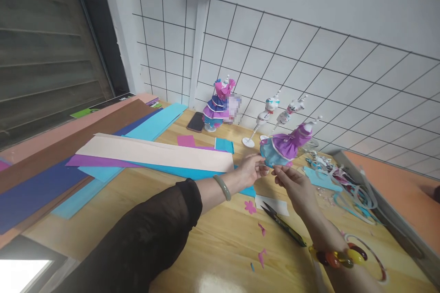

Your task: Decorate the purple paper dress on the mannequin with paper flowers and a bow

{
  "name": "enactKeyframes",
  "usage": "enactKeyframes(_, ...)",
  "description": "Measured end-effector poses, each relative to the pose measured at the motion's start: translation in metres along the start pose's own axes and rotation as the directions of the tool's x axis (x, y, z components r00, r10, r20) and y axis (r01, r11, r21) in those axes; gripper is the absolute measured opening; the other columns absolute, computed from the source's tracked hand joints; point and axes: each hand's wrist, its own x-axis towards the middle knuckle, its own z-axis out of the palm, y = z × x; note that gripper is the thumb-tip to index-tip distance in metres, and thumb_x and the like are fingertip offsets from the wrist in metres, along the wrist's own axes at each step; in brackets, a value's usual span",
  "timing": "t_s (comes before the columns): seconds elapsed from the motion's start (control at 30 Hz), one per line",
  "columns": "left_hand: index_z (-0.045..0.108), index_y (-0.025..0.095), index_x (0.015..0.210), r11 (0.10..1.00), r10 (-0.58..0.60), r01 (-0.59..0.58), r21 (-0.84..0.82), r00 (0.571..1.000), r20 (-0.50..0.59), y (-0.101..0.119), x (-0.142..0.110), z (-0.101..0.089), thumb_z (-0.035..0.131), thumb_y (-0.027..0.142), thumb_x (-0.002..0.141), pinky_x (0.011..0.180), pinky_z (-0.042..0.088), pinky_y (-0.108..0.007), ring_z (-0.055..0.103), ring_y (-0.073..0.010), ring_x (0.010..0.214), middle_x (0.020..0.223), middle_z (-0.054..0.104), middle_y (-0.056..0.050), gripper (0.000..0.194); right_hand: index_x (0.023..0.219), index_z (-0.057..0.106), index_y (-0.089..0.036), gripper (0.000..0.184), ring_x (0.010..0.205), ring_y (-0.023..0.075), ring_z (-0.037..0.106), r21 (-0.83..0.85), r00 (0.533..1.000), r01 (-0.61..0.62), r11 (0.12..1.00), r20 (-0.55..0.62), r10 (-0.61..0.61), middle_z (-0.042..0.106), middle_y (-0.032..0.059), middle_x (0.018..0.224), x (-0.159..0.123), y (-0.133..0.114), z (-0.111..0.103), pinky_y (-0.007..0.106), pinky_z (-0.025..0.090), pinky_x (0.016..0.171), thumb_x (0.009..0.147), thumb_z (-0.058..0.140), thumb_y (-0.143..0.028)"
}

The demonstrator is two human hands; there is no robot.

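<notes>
A miniature dress form wears a purple-and-light-blue paper dress (287, 145) and leans to the right behind my hands. At its blue hem, my left hand (253, 170) has its thumb and forefinger pinched, the other fingers curled. Just to the right, my right hand (294, 184) is closed in a pinch of thumb and forefinger. A thin pale strip (267, 165) seems to run between the two pinches, along the hem; its ends are hidden by the fingers. Below my hands lie black-and-yellow thread snips (284, 225), a white paper piece (280, 206) and a pink paper flower (250, 207).
Long crepe-paper sheets (165, 150) cover the table's left. Behind stand a finished-looking dressed form (218, 105), two bare white forms (266, 112) and a phone (195, 122). Ribbons and trimmings (347, 181) heap at the right, beside a roll of clear tape (378, 261).
</notes>
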Motion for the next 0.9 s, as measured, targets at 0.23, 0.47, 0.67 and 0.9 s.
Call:
enactKeyframes(0.23, 0.052, 0.014, 0.08, 0.999, 0.03, -0.034, 0.043, 0.996, 0.082, -0.003, 0.0, -0.003, 0.062, 0.01, 0.068, 0.059, 0.042, -0.021, 0.055, -0.0083, 0.059, 0.068, 0.058, -0.002, 0.016, 0.076, 0.062, -0.015, 0.037, 0.052, 0.0104, 0.046, 0.046, 0.999, 0.028, 0.999, -0.041, -0.026, 0.057, 0.0024, 0.064, 0.007, 0.005, 0.005, 0.025, 0.038, 0.05, 0.065, 0.068, -0.051)
enactKeyframes(0.47, 0.054, 0.013, 0.08, 0.996, 0.063, -0.071, 0.061, 0.99, 0.124, -0.004, 0.004, -0.006, 0.062, 0.009, 0.069, 0.058, 0.04, -0.021, 0.052, -0.0061, 0.056, 0.069, 0.056, -0.001, 0.015, 0.078, 0.062, -0.016, 0.034, 0.051, 0.0094, 0.046, 0.056, 0.999, 0.021, 0.998, -0.034, -0.019, 0.057, 0.0019, 0.067, 0.009, 0.008, 0.006, 0.024, 0.037, 0.05, 0.067, 0.067, -0.048)
enactKeyframes(0.67, 0.055, 0.013, 0.084, 0.997, 0.051, -0.057, 0.043, 0.99, 0.13, -0.004, 0.004, -0.007, 0.062, 0.009, 0.069, 0.058, 0.04, -0.021, 0.053, -0.0067, 0.058, 0.07, 0.057, -0.002, 0.017, 0.073, 0.061, -0.015, 0.034, 0.05, 0.0093, 0.046, -0.022, 0.998, 0.017, 1.0, -0.059, -0.018, 0.056, 0.0012, 0.062, 0.008, 0.003, 0.006, 0.023, 0.037, 0.049, 0.068, 0.065, -0.049)
enactKeyframes(0.9, 0.054, 0.013, 0.083, 0.999, 0.032, -0.035, 0.018, 0.992, 0.123, -0.005, 0.003, -0.007, 0.063, 0.01, 0.068, 0.06, 0.042, -0.022, 0.055, -0.0075, 0.059, 0.073, 0.059, -0.003, 0.018, 0.067, 0.062, -0.014, 0.039, 0.046, 0.0095, 0.045, -0.09, 0.993, 0.016, 0.996, -0.118, -0.026, 0.057, 0.0023, 0.058, 0.014, 0.008, 0.007, 0.023, 0.035, 0.044, 0.065, 0.065, -0.053)
